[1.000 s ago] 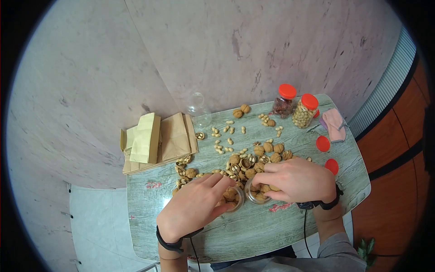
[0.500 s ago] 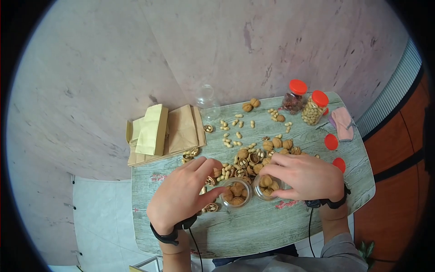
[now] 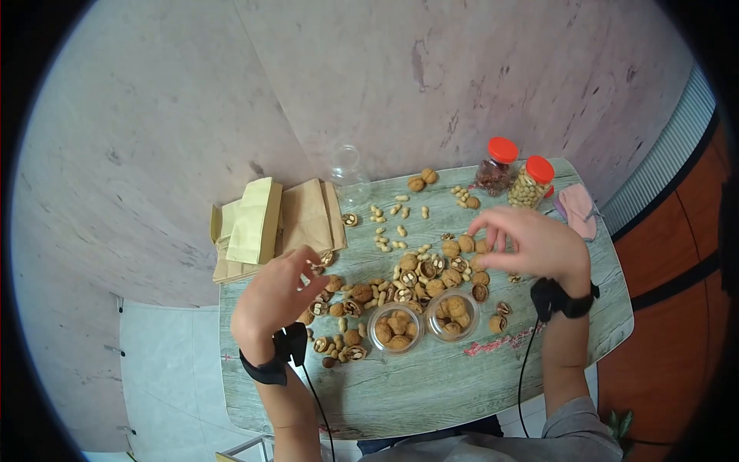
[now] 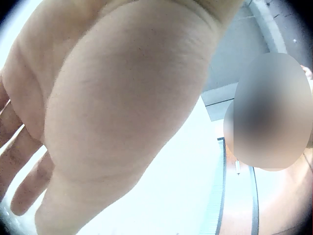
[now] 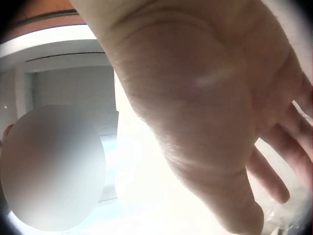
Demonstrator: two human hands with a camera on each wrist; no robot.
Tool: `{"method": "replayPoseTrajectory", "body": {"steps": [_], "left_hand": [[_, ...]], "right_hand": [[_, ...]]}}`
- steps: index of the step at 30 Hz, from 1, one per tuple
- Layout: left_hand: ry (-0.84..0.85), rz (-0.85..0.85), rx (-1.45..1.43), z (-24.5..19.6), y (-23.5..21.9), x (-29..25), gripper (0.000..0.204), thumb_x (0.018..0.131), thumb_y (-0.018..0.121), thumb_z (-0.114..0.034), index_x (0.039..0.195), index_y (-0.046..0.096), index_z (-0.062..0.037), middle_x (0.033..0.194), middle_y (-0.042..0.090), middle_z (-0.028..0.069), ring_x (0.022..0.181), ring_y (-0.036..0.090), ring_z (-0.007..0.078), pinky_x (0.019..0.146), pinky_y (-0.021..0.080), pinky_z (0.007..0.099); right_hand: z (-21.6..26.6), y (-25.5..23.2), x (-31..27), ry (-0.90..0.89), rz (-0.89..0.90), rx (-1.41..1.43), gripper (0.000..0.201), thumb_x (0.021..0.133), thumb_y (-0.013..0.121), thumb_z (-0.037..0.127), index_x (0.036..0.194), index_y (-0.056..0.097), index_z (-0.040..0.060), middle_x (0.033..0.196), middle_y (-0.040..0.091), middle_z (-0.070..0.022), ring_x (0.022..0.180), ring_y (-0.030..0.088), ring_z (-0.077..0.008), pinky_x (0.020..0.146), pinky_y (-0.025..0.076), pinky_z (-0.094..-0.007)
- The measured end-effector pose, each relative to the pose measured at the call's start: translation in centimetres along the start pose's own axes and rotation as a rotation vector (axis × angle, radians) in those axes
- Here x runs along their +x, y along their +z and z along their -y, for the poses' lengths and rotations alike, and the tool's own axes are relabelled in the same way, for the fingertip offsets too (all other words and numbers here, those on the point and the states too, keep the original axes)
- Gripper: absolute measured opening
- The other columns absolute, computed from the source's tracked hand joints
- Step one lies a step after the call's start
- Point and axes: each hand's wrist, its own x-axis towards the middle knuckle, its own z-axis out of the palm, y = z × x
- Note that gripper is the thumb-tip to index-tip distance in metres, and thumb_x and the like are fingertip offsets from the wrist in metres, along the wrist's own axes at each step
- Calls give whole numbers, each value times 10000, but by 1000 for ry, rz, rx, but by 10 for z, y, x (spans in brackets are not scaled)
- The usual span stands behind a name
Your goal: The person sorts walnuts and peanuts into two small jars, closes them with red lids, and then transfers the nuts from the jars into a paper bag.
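My left hand [image 3: 273, 296] hovers over the left part of the table, above walnuts and shells; its fingers are loosely bent around nothing. In the left wrist view its palm [image 4: 127, 93] is bare. Over the right side of the pile, my right hand [image 3: 535, 242] is raised with relaxed fingers and an empty palm [image 5: 195, 98]. Between the hands stand two clear round jars without lids, a left jar [image 3: 396, 353] and a right jar [image 3: 454, 339], both holding whole walnuts. Behind them lies a heap of walnuts [image 3: 435, 287], cracked shells and peanuts.
Two red-lidded jars, one with dark red contents [image 3: 493, 179] and one with pale nuts [image 3: 530, 187], stand back right beside a pink cloth [image 3: 577, 209]. Paper bags [image 3: 312, 223] lie back left near an empty clear jar [image 3: 352, 185]. Loose peanuts [image 3: 402, 230] lie scattered.
Both hands have come away from the two walnut jars. The left hand has moved left, the right hand up and to the right, covering the loose red lids.
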Motion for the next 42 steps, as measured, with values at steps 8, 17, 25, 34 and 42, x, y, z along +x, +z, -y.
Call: {"method": "replayPoseTrajectory", "body": {"steps": [8,17,25,34,42], "left_hand": [[-81,13,66,8,3,14,372,948,770,-328,1155,680,-32,1008,775,166,939,753,318,804,576,417],[165,143,10,-9,55,46,333,975,721,-255,1221,660,-39,1132,726,189,1055,712,373,880,565,455],[643,93,-155,-10,114,78,480,954,668,-38,1423,600,-113,1376,615,134,1271,614,370,1059,524,443],[308,251,15,-18,101,74,379,897,738,-49,1269,670,-88,1216,623,155,1125,683,367,1003,553,431],[422,105,-180,-12,64,54,293,904,763,-96,1181,675,-54,1086,619,123,982,712,311,877,576,403]], "right_hand": [[-87,30,48,159,-16,-109,426,893,798,295,1249,663,104,997,645,-86,893,679,-211,798,547,-359],[-87,67,74,242,305,-155,444,854,821,209,1262,657,144,976,603,-85,922,642,-251,811,527,-393],[-73,72,79,67,367,24,407,875,786,170,1256,651,122,933,661,-87,824,652,-240,744,526,-402],[-52,47,61,-151,182,52,391,877,779,168,1248,671,110,1017,659,-62,862,660,-201,773,540,-343],[9,6,8,-330,257,171,350,900,759,154,1246,717,126,1094,661,-66,966,673,-229,831,541,-358]]}}
